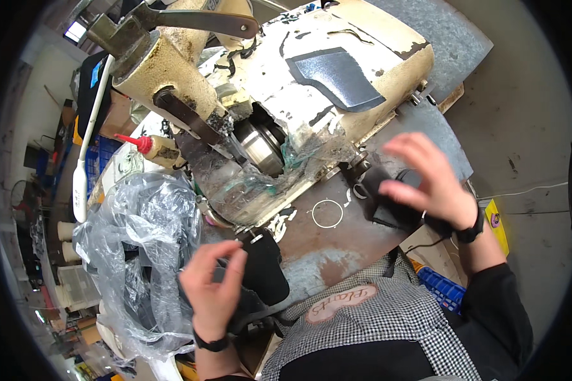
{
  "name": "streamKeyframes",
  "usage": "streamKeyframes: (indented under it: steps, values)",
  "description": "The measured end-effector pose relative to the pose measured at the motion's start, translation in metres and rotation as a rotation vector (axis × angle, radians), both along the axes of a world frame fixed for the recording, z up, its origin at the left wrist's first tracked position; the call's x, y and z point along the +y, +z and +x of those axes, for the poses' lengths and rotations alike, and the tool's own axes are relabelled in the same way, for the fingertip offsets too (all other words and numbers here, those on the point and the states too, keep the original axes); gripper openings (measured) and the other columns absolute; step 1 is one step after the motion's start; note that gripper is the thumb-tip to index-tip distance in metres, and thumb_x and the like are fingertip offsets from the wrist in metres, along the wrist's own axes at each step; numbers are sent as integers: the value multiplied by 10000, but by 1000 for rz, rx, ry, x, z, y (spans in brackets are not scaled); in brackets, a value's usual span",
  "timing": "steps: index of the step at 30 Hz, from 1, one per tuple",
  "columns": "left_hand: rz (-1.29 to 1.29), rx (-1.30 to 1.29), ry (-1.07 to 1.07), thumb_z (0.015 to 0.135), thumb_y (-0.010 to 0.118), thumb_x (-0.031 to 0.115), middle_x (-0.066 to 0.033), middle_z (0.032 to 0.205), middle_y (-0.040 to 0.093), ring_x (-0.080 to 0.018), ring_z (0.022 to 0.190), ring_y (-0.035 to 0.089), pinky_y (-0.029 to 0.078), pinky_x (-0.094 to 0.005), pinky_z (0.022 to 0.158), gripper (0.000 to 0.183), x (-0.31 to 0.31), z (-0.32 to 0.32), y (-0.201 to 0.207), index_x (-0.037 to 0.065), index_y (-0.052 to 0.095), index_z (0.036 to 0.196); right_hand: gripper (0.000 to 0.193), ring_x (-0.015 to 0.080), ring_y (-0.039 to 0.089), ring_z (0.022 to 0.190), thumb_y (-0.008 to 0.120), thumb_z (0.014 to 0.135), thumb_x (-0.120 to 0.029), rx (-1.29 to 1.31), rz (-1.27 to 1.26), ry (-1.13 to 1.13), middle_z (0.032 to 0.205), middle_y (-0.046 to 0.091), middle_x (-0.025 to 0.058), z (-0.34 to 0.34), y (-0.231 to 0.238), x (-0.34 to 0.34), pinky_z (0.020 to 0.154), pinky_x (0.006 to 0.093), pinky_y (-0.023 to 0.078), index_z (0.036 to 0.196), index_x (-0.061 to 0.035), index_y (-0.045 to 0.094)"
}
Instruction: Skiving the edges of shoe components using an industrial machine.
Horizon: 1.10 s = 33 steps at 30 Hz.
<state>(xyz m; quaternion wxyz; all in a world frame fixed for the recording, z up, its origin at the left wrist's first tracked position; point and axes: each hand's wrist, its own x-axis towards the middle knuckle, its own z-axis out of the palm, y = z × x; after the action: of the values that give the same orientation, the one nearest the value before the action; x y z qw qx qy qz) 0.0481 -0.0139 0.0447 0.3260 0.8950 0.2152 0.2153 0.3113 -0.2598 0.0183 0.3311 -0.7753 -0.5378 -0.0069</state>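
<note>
**Flat black sheet pieces (265,270), matte, cut to shape, with two bare hands**

Left hand (211,286), one: fingers bent, thumb set slightly apart; whether it pinched anything could not be told. Right hand (433,184), one: fingers and thumb spread, apparently holding nothing.

Black pieces: one just right of the left fingertips; an overlapping group below the right hand, number uncertain. Judged light, pliable and apt to slide over one another; best taken by a free edge, thumb against fingers.

Glossy dark-grey angular panel (337,76), one, beyond both hands, on a cream-painted metal machine (388,32), one. Thin white ring (327,213), one, between the hands. Red-nozzled yellowish bottle (163,152), one, beyond the left hand. Crumpled clear plastic bag (140,216), left of it.
</note>
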Motion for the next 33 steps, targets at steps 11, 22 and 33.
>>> streamKeyframes:
  steps: [11, 22, 33]
  values:
    - [345, 358, -201, 809, 601, -1, -126, 817, 629, -242, 738, 622, 503, -334, 689, 147, 107, 44, -3, 12, 655, 945, 535, 344, 590, 1045, 650, 859, -434, -451, 133, -668, 1161, 596, 209, 191, 3, 29, 924, 440, 464, 1209, -35, 581]
    - [-36, 383, -373, 816, 737, 197, -115, 956, 664, -264, 906, 613, 484, -351, 795, 279, 142, 100, -39, 24, 642, 1013, 554, 362, 533, 1167, 479, 910, -497, -298, -38, -809, 1239, 593, 175, 237, -34, 56, 1007, 462, 392, 1294, -102, 541]
    - [-577, 155, -436, 774, 738, 109, -41, 1031, 609, -176, 944, 568, 478, -349, 840, 368, 193, 94, -129, 42, 582, 1101, 379, 428, 570, 1058, 511, 869, -338, -50, -5, -834, 1089, 625, 252, 191, 8, 72, 920, 487, 447, 1061, -31, 623]
